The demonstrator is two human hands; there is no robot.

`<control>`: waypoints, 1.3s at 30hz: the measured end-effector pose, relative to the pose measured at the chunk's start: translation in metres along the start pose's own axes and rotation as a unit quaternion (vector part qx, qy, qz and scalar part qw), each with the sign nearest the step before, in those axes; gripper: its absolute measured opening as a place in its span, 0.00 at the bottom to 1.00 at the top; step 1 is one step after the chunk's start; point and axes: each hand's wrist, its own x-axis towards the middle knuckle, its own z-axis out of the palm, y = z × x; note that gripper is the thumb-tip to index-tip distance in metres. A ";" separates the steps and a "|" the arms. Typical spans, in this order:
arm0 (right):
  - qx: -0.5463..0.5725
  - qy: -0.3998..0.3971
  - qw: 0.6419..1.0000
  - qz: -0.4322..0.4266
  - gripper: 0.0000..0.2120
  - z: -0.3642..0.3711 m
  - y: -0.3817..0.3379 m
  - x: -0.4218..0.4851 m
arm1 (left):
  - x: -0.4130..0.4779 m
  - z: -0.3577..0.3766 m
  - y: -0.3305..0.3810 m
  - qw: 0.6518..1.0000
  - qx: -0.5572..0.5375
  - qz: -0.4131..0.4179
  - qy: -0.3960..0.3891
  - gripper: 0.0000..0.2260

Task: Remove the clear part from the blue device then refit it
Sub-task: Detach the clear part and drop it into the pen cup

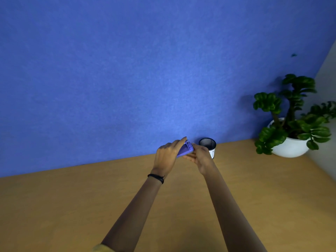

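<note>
Holding the blue device (185,149) up over the far side of the desk (72,206), just left of the mesh cup (207,144). Left hand (168,157) gripping it from the left, right hand (199,157) cradling it from below, fingers closed on it. Probably working at the clear part (189,143) on the upper end; worth keeping the body steady and easing the part along gently, not prying.
</note>
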 end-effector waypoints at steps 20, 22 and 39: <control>-0.008 0.005 1.000 -0.007 0.12 -0.015 0.007 0.011 | 0.006 -0.009 -0.011 0.988 -0.125 0.055 -0.069 0.27; 0.000 0.008 1.000 -0.012 0.12 -0.016 0.008 0.011 | 0.007 -0.010 -0.012 0.986 -0.140 0.052 -0.073 0.26; -0.111 0.032 0.982 -0.147 0.15 -0.010 0.008 0.009 | 0.016 0.001 -0.019 0.988 -0.155 -0.003 -0.020 0.27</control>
